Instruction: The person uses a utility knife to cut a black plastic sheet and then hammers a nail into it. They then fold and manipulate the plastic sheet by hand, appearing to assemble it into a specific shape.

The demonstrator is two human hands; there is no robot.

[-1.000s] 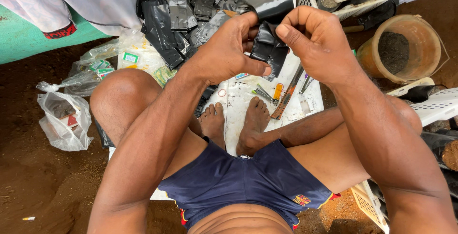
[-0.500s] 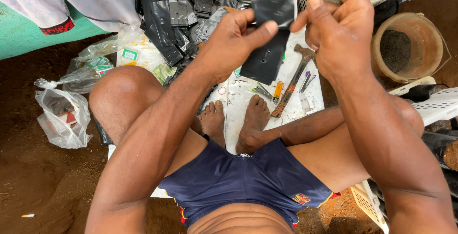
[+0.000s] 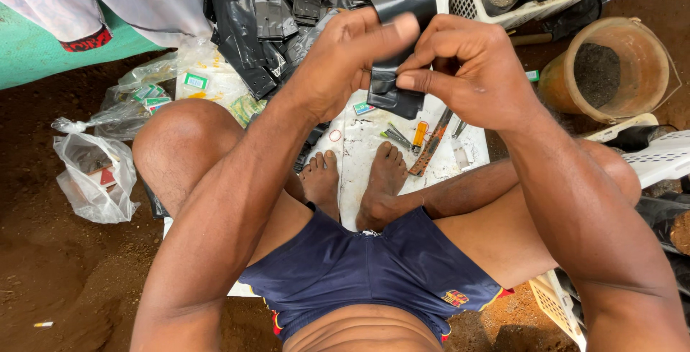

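- The ground (image 3: 65,280) is bare reddish-brown earth, crumbly and uneven.
- A white board (image 3: 359,158), scuffed and stained, lies flat under the person's bare feet.
- A heap of black plastic bags (image 3: 266,21), glossy and creased, sits at the far edge of the board.
- A round orange bucket (image 3: 611,72) with worn walls holds dark soil, off to the right.
- A clear, crinkled plastic bag (image 3: 93,176) lies on the earth to the left.
- The black plastic piece (image 3: 399,29), shiny and folded, is held up between both hands above the board.
- The left hand (image 3: 345,61) is curled around it, thumb stretched across the top, pinching the sheet.
- The right hand (image 3: 467,72) is nearly closed, fingertips pinching the sheet's lower fold.
- A slim rusty tool (image 3: 430,147) lies on the board beside the right foot.
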